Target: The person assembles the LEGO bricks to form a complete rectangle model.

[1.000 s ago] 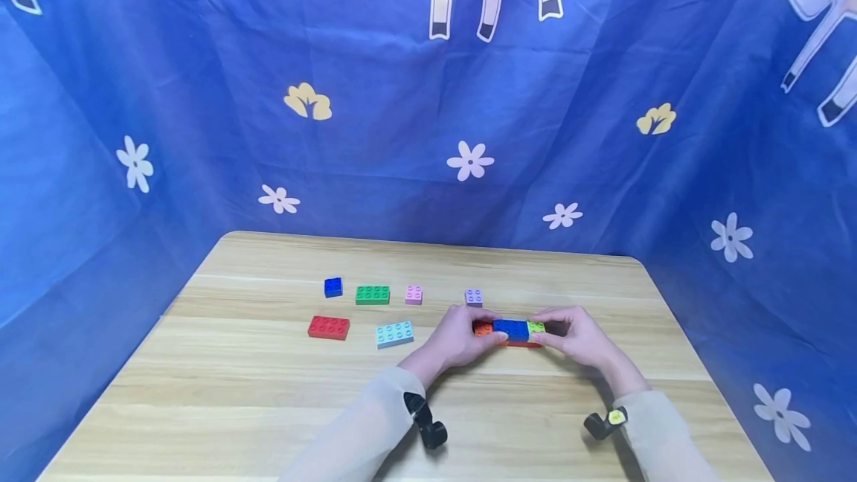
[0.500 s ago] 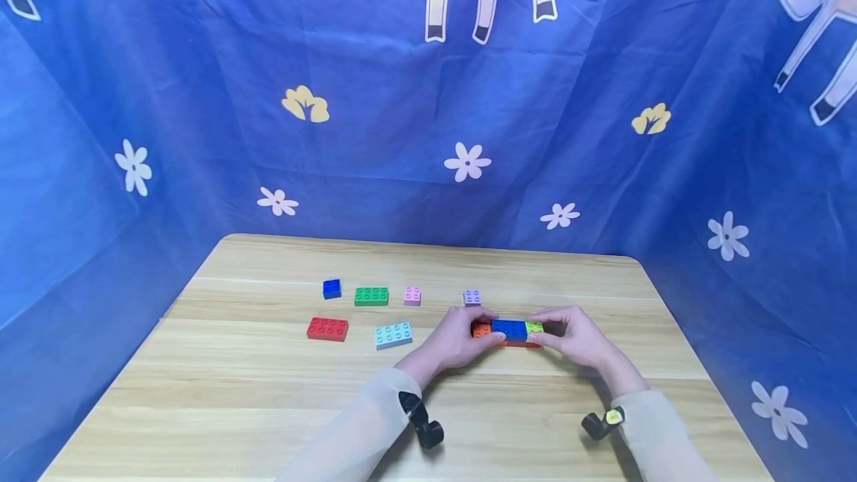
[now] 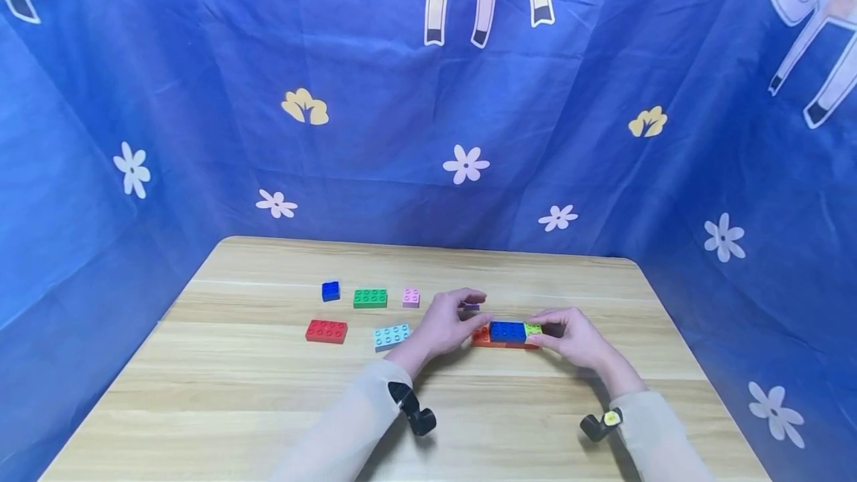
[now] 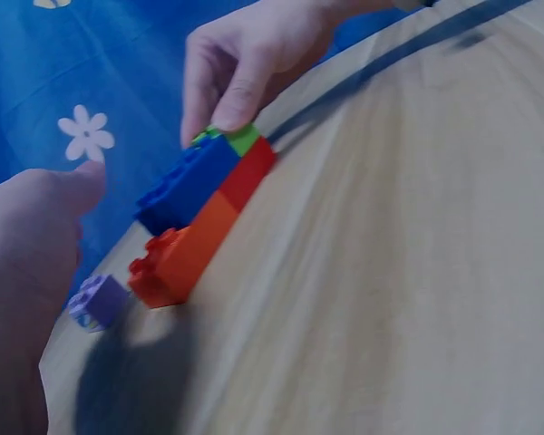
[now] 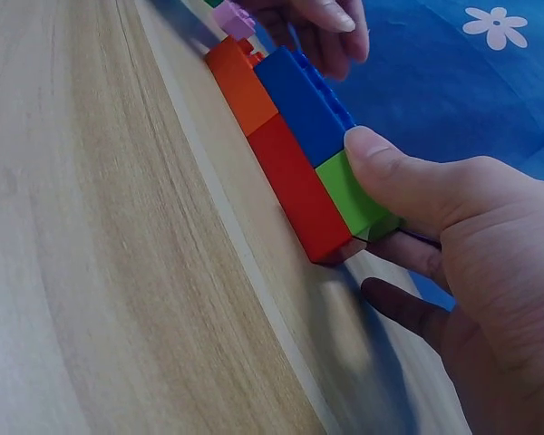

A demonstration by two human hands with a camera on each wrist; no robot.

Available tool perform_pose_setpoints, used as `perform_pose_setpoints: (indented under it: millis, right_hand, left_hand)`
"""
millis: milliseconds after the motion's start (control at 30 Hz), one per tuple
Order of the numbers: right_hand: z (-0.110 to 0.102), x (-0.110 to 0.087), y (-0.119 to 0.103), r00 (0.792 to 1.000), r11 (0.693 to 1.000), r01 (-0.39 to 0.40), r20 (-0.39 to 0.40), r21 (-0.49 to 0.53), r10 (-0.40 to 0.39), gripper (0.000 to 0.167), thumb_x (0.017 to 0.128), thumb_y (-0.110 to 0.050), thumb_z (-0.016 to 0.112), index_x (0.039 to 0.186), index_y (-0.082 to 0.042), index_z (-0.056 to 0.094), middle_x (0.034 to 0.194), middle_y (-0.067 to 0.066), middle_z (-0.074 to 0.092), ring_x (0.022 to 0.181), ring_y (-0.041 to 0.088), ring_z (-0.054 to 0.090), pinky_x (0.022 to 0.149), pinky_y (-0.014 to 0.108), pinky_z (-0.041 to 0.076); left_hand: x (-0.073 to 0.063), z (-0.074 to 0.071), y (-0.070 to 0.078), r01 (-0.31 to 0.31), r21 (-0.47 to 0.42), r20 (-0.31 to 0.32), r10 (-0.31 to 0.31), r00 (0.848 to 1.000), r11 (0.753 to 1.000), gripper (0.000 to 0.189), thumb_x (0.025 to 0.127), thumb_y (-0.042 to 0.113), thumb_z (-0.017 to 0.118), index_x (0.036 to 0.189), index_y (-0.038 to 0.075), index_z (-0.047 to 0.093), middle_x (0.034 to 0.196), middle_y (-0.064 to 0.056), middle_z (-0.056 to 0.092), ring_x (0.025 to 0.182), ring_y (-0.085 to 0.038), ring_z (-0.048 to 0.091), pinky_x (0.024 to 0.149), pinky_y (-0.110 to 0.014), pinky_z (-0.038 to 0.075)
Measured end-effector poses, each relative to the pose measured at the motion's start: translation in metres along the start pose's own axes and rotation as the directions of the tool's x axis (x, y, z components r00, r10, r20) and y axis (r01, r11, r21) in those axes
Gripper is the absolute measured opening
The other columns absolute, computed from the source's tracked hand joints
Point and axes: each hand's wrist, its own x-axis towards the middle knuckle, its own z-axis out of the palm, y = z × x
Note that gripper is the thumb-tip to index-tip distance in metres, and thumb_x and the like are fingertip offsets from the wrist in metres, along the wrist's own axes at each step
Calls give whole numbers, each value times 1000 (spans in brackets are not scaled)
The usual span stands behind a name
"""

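Observation:
My right hand (image 3: 577,337) pinches the lime green brick (image 5: 352,195) at the right end of a two-layer brick build. A long blue brick (image 5: 304,101) sits beside the green one on the top layer. Below them, a red brick (image 5: 299,186) and an orange brick (image 5: 243,86) lie end to end, with the orange studs bare at the left end. My left hand (image 3: 443,324) hovers apart from the build, thumb and fingers spread, holding nothing. Close by it stands a small purple brick (image 4: 98,302), mostly covered by that hand in the head view.
Left of the hands, a light blue brick (image 3: 390,336) and a red brick (image 3: 326,331) lie in the nearer row. Behind them are a pink brick (image 3: 411,297), a green brick (image 3: 370,298) and a small dark blue brick (image 3: 331,291). A blue printed curtain (image 3: 375,169) surrounds the table.
My left hand has let go of the build and shifted left and away toward the purple brick, its fingers parted. The right hand keeps its pinch on the lime green brick.

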Motion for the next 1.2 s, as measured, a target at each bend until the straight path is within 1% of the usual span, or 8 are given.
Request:
perform_pose_setpoints:
  millis: [100, 167, 300, 433, 633, 767, 1000, 1200]
  right_hand:
    - [1, 0, -1, 1000, 1000, -13, 3, 3, 13, 29, 89, -27, 88, 115, -14, 83, 122, 6, 76, 122, 33, 66, 111, 60, 44]
    - [1, 0, -1, 1000, 1000, -18, 3, 4, 18, 30, 89, -27, 89, 116, -14, 83, 122, 7, 76, 123, 34, 66, 112, 60, 42]
    - [2, -1, 0, 1000, 1000, -21, -1, 7, 21, 29, 90, -26, 88, 116, -14, 83, 123, 7, 76, 123, 34, 66, 112, 61, 42]
    - [3, -2, 1, 1000, 1000, -16, 1, 10, 16, 29, 90, -25, 88, 116, -14, 83, 123, 8, 76, 122, 34, 66, 111, 62, 43]
    - [3, -2, 1, 1000, 1000, -11, -7, 11, 11, 29, 89, -25, 88, 116, -14, 83, 122, 6, 76, 121, 33, 67, 110, 60, 44]
    - [3, -2, 0, 1000, 1000, -12, -9, 11, 12, 29, 89, -26, 89, 116, -14, 83, 122, 5, 76, 121, 31, 67, 110, 58, 45]
    - [3, -2, 2, 1000, 1000, -13, -6, 24, 13, 29, 90, -25, 88, 116, -14, 83, 122, 7, 76, 121, 31, 67, 109, 51, 48]
    - [3, -1, 4, 1000, 999, -5, -11, 34, 5, 29, 89, -26, 89, 116, -16, 83, 120, 5, 77, 118, 27, 69, 105, 39, 51]
  left_hand:
    - [3, -6, -3, -3, -1, -55, 3, 998, 1000, 47, 98, 31, 80, 138, 11, 68, 135, -7, 70, 126, -25, 65, 107, -42, 51]
    - [5, -8, -6, 5, 20, -82, -4, 997, 1000, 49, 97, 31, 81, 140, 12, 67, 138, -6, 68, 130, -24, 62, 109, -41, 50]
    - [8, -12, -8, 30, 75, -100, -23, 995, 997, 57, 95, 30, 83, 146, 12, 63, 145, -7, 64, 137, -27, 57, 113, -43, 46]
    - [13, -15, -9, 45, 117, -88, -35, 996, 992, 64, 93, 27, 85, 149, 7, 60, 147, -11, 62, 138, -31, 55, 115, -45, 44]
    - [23, -12, -13, 90, 183, -26, -86, 996, 979, 67, 93, 25, 85, 149, 3, 58, 148, -15, 61, 139, -32, 54, 118, -43, 40]
    - [26, -9, -17, 113, 219, -28, -110, 994, 969, 63, 91, 25, 87, 145, 3, 62, 145, -16, 62, 138, -33, 55, 118, -44, 40]
    - [28, -8, -24, 112, 249, -34, -107, 994, 962, 53, 93, 25, 85, 138, 4, 68, 140, -15, 66, 134, -33, 58, 115, -44, 43]
    - [32, -6, -26, 112, 286, -20, -111, 994, 952, 50, 94, 29, 84, 136, 6, 70, 133, -12, 68, 126, -29, 62, 112, -42, 46]
